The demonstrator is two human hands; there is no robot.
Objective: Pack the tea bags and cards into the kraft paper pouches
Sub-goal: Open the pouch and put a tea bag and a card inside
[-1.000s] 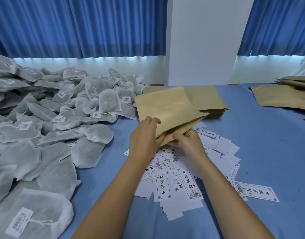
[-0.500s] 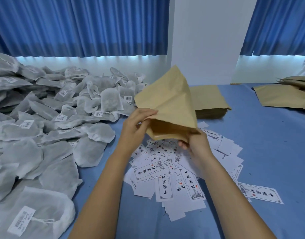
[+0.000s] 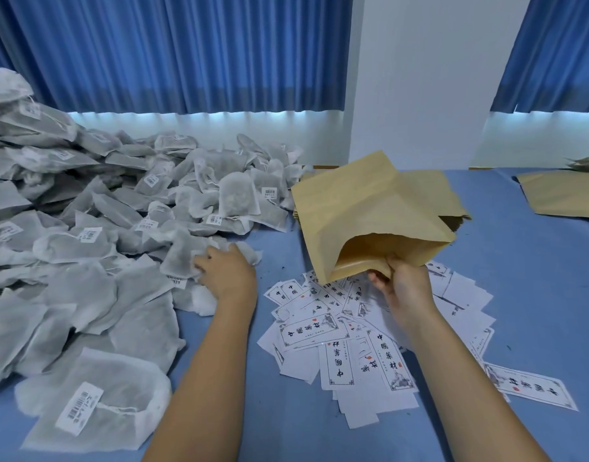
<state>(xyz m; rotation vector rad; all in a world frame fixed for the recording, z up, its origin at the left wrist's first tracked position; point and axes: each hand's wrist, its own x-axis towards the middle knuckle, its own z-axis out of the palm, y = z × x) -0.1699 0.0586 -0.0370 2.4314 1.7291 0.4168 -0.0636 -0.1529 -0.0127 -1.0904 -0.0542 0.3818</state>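
Note:
My right hand pinches the lower lip of a kraft paper pouch, held above the table with its mouth gaping toward me. My left hand has its fingers closing round a grey mesh tea bag at the near edge of the big tea bag pile. White printed cards lie scattered on the blue table under and in front of the pouch.
A stack of flat kraft pouches lies behind the held one. More pouches sit at the far right. The blue tabletop shows between them. Blue curtains and a white wall stand behind the table.
My left hand let go of the pouch and moved left onto a tea bag. My right hand alone now holds the opened pouch, which tilted lower with its mouth toward me.

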